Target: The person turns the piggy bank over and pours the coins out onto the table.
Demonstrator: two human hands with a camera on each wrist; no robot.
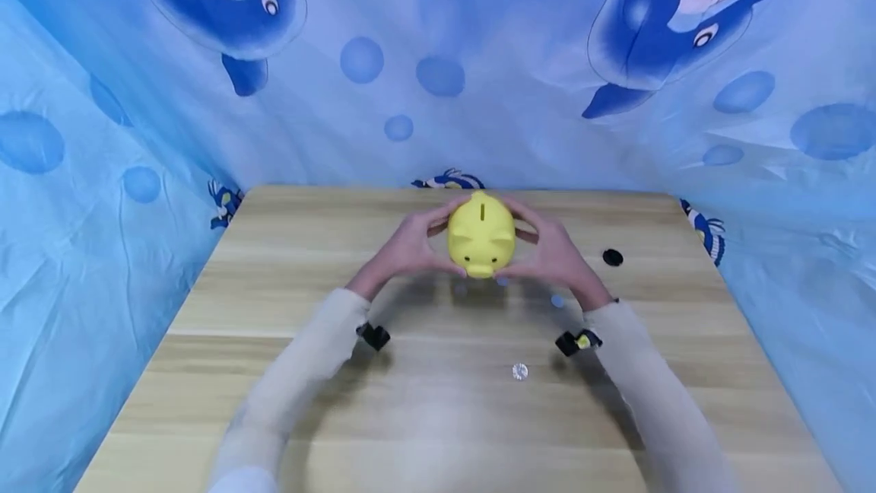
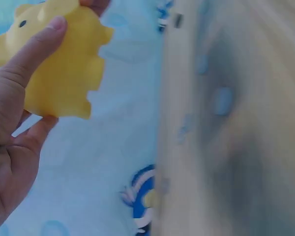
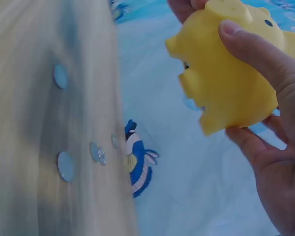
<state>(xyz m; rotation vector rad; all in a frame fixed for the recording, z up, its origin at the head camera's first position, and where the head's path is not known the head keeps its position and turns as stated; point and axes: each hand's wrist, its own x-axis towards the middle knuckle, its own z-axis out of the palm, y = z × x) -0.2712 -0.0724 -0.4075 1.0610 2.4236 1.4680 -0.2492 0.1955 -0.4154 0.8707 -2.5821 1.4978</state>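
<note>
A yellow piggy bank (image 1: 481, 230), with a coin slot in its back and its snout toward me, is held up off the wooden table. My left hand (image 1: 415, 243) grips one side of it and my right hand (image 1: 547, 248) the other. Both wrist views show the thumbs lying along the pig's front, near the snout, with fingers behind and at the rear. Its stubby legs hang free over the tabletop. Beneath and around it lie several small round discs, such as a pale blue one (image 1: 557, 300) and a clear, shiny one (image 1: 520, 371).
A black round disc (image 1: 612, 257) lies on the wooden table (image 1: 287, 265), to the right of my right hand. Blue curtains (image 1: 506, 128) printed with dolphins hang behind the table and along its sides. Each wrist carries a small black device.
</note>
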